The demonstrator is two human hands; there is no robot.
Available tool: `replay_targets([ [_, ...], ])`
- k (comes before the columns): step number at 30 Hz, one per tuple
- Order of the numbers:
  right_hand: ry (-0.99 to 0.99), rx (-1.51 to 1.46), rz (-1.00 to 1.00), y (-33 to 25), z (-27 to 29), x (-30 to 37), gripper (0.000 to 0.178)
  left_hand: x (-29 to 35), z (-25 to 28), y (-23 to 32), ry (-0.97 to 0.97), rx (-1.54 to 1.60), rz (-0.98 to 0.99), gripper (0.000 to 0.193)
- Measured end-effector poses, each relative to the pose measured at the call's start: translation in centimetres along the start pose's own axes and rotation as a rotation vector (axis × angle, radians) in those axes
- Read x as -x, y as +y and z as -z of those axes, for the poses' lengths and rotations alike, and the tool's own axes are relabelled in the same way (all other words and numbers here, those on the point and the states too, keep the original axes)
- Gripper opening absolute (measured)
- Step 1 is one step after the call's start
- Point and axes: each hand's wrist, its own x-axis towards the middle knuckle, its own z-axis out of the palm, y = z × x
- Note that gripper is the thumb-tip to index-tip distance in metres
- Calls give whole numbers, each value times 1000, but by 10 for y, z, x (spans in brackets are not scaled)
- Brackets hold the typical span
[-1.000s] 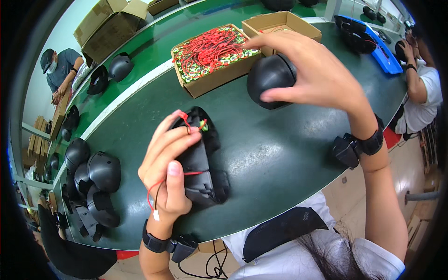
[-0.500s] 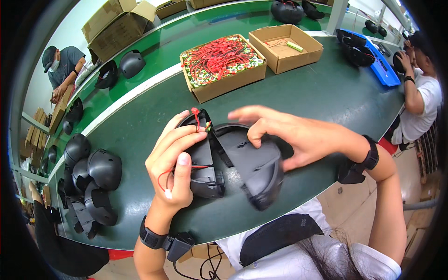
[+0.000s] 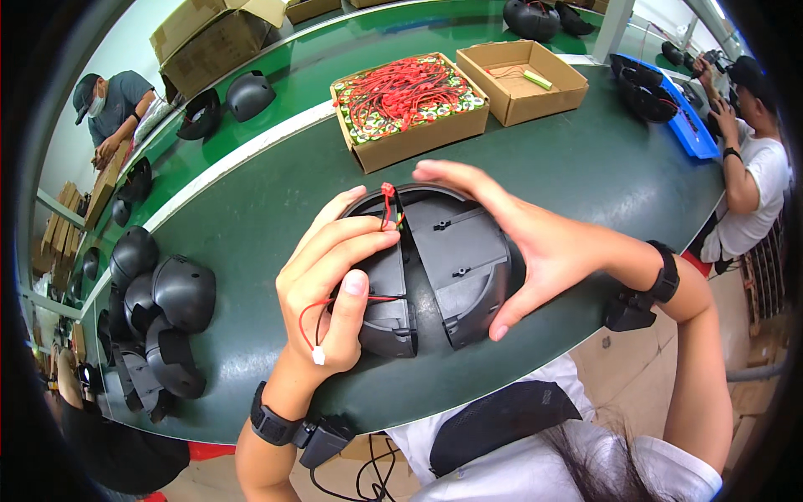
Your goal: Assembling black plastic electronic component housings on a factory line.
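My left hand [image 3: 339,284] is closed around the left black plastic shell half [image 3: 383,276], open side up, its fingers lying across the top. Out from under them run thin red and black wires, one ending in a white plug [image 3: 319,356]. A red connector [image 3: 387,191] sticks up at the far end, beside a bit of green. My right hand [image 3: 535,243] curves around the outer rim of the right shell half [image 3: 460,243], thumb at the near end and fingers at the far end. The halves meet or nearly meet at the far end, with a wedge-shaped gap nearer me.
A cardboard box [image 3: 418,142] of green battery packs with red wires stands beyond my hands, next to a shallower box [image 3: 544,107]. Black shells [image 3: 184,293] are piled at left. A blue tray [image 3: 687,125] lies far right near a person; another person works far left.
The right shell half has swung from a slant to nearly upright beside the left one. My right hand has spread around its outer rim. My left hand has shifted slightly right with its half.
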Motion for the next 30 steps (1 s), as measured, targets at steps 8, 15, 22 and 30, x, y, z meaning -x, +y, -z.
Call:
replay_targets([
  [8, 145, -34, -5, 1, -20, -8, 124, 3, -3, 4, 3, 13, 16, 36],
  [15, 65, -330, 0, 17, -16, -9, 123, 2, -5, 0, 25, 26, 10, 37],
  [22, 18, -430, -24, 25, -17, -16, 133, 2, -6, 1, 1, 26, 1, 38],
  [30, 17, -411, 2, 27, -17, -18, 133, 3, -10, 2, 26, -24, 2, 40],
])
